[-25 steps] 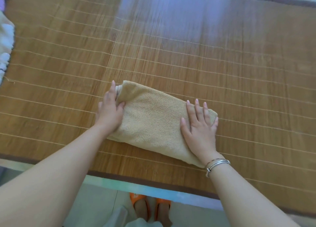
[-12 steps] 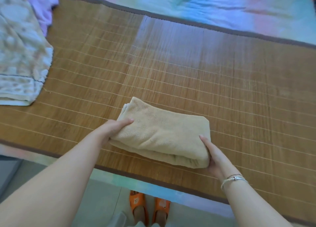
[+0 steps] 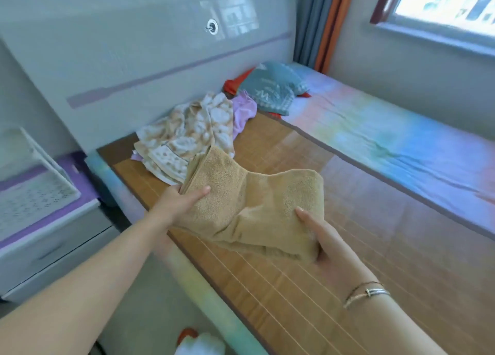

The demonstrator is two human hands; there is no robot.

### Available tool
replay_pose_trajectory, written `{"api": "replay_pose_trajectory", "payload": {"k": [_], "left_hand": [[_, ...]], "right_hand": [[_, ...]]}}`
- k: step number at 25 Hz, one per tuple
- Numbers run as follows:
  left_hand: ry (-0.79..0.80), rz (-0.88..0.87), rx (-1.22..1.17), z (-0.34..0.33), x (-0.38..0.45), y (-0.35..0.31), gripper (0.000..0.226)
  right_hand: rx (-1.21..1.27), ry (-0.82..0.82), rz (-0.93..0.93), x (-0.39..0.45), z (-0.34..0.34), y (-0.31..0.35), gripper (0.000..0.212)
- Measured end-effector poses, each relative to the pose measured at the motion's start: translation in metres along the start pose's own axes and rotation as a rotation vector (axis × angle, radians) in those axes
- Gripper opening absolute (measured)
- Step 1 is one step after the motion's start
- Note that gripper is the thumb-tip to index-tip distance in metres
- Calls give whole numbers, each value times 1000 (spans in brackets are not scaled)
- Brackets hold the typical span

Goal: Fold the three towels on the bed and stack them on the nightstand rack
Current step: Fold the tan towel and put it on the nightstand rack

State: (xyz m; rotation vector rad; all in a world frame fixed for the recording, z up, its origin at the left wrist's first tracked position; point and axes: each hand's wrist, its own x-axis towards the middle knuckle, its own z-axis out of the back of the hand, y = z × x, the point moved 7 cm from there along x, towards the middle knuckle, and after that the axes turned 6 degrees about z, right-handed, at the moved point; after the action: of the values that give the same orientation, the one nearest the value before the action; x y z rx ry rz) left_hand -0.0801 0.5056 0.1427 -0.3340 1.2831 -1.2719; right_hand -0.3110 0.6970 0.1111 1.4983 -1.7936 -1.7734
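A folded tan towel (image 3: 254,207) hangs in the air above the bed's near edge, sagging in the middle. My left hand (image 3: 179,199) grips its left end, thumb on top. My right hand (image 3: 321,237) grips its right end from below, thumb on top. A crumpled beige patterned towel (image 3: 187,135) lies at the head of the bamboo mat (image 3: 361,261), with a purple towel (image 3: 243,113) partly under it. The white perforated rack (image 3: 32,194) stands on the nightstand (image 3: 53,242) at the left.
The grey headboard (image 3: 134,60) runs behind the towels. A teal pillow (image 3: 273,89) lies on the pastel sheet (image 3: 401,140) beyond the mat. Curtains and a window are at the upper right. The floor gap between nightstand and bed lies below my left arm.
Both hands went from pressing the tan towel flat to gripping its ends and lifting it off the mat. My view has swung left toward the headboard and nightstand.
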Motion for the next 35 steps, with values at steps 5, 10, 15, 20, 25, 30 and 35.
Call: {"api": "replay_pose_trajectory", "payload": {"k": [5, 10, 15, 20, 25, 30, 35], "left_hand": [[-250, -26, -115, 179, 0, -13, 43], [-360, -7, -257, 338, 26, 1, 49], [-504, 33, -352, 472, 49, 42, 58], [-632, 107, -450, 566, 68, 81, 46], [-740, 125, -585, 627, 92, 105, 26], [-802, 162, -657, 673, 122, 138, 37], [-774, 231, -738, 715, 176, 185, 39]], "right_hand": [[-206, 296, 115, 28, -196, 57, 47], [-349, 444, 147, 77, -377, 63, 76], [-427, 594, 113, 111, -535, 36, 73], [-470, 677, 70, 145, -647, 3, 65], [-485, 769, 49, 196, -738, -16, 72], [-514, 868, 0, 230, -819, -47, 69], [-581, 825, 6, 268, -871, -93, 63]]}}
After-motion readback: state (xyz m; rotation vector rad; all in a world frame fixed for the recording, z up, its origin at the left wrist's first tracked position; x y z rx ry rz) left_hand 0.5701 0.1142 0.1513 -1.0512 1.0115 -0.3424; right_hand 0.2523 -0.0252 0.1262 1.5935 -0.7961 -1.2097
